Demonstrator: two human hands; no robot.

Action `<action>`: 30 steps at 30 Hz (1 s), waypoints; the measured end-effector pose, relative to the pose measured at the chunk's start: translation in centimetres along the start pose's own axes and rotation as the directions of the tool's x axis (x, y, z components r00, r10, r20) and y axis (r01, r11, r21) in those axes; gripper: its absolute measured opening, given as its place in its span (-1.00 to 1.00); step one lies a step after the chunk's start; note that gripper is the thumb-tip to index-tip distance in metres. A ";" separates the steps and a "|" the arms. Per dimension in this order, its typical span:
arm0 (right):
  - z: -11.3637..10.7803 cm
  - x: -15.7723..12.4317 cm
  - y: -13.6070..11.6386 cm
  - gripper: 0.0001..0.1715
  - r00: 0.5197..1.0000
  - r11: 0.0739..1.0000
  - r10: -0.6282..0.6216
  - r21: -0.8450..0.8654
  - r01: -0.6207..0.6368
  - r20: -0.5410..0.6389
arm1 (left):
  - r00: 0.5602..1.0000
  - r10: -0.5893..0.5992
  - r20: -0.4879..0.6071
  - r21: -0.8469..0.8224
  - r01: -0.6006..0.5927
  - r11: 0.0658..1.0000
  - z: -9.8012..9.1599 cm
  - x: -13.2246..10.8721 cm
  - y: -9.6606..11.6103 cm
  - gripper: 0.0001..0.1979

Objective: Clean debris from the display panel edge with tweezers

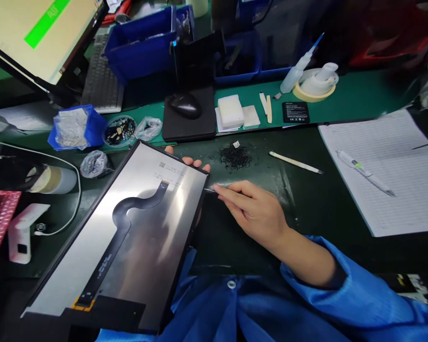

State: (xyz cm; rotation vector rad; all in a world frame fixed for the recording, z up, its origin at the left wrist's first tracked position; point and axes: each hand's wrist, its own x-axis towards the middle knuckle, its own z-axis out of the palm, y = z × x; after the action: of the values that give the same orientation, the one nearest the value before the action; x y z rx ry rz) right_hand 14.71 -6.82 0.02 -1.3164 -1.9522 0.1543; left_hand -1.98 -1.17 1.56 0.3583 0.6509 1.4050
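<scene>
A display panel (157,266) with a silver metal back and a curved black flex cable (123,218) is held tilted in front of me. My left hand (193,163) supports it from behind; only fingertips show over the far edge, and the palm is hidden. Beside the panel's right edge, my right hand (258,211) pinches a thin metal tool (209,190). The tool's tip meets the edge near the upper right corner; its kind is too small to make out. Just beyond lies a heap of fine black scraps (236,156) with a small white piece on it.
A wooden-looking stick (296,162) and a lined notebook (388,166) with a pen (365,173) lie to the right. Behind are white pads (230,111), a mouse (184,105), a dropper bottle (299,71) and a tape roll (316,92). Blue bins (142,42) and a monitor (39,33) stand at the back left.
</scene>
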 end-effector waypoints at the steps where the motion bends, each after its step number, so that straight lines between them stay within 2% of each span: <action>1: 0.0 0.0 0.0 -0.70 1.000 1.000 -0.003 0.012 0.003 -0.001 | 0.999 0.033 0.041 -0.025 -0.032 0.999 -0.1 0.0 -0.2 -0.48; 3: -0.1 0.2 0.0 -0.71 1.000 0.999 -0.004 0.045 0.004 0.007 | 0.993 0.067 0.092 -0.054 -0.062 0.997 -0.2 0.1 -0.5 -0.50; 7: -0.4 0.3 0.0 -0.77 1.000 0.997 -0.002 0.073 0.001 0.017 | 0.995 0.056 0.083 -0.017 -0.055 0.998 0.0 0.2 -0.7 -0.54; 12: -0.6 0.5 0.1 -0.76 0.998 1.000 -0.022 0.012 0.022 0.059 | 0.996 0.046 0.072 0.006 -0.047 0.999 0.1 -0.1 -0.7 -0.52; 16: -0.7 0.6 0.3 -0.75 0.995 0.999 -0.035 0.023 0.033 0.093 | 0.992 0.037 0.117 -0.001 -0.038 0.999 0.0 -0.1 -0.7 -0.56; 19: -0.8 0.6 0.4 -0.76 0.992 0.998 -0.005 0.065 -0.004 0.123 | 0.989 0.015 0.145 -0.020 -0.013 1.000 0.1 0.0 -0.7 -0.56; 25: -1.2 0.6 0.6 -0.80 0.984 0.991 0.048 0.118 -0.069 0.170 | 0.996 0.021 0.086 -0.053 -0.017 0.998 0.7 0.1 -0.9 -0.50; 30: -1.4 0.7 0.7 -0.75 0.978 0.995 0.023 0.095 -0.044 0.207 | 0.993 -0.006 0.114 -0.037 0.010 0.999 0.7 0.1 -0.9 -0.47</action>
State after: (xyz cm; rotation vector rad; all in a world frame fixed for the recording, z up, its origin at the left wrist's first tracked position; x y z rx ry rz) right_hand 16.00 -6.29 1.02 -1.3118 -2.0659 0.4140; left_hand -0.87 -1.10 1.56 0.4025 0.5316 1.3771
